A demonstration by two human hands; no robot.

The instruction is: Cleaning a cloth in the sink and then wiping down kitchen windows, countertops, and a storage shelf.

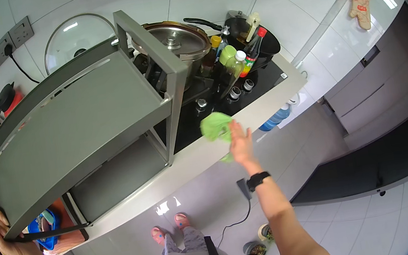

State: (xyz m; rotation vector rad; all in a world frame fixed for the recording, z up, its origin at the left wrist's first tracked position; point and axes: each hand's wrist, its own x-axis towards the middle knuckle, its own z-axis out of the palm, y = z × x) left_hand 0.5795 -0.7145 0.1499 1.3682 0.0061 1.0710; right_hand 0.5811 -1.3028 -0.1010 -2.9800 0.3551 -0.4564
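Note:
A grey metal two-tier shelf rack (75, 111) stands on the light countertop (196, 158) at the left. My left hand (13, 243) grips the rack's near left corner, its fingers around the frame. My right hand (241, 141) is over the counter's front edge, at the black cooktop's near side, with a light green cloth (216, 126) at its fingertips. The fingers are extended, and part of the cloth hangs below the edge. How firmly the cloth is held cannot be made out.
On the cooktop (198, 118) stand a lidded metal pot (175, 42), a black pan (270, 40) and several bottles. A glass lid (76, 39) leans on the wall. A blue basket (45, 230) sits below the rack's left end. Potted plants (255, 251) stand on the floor.

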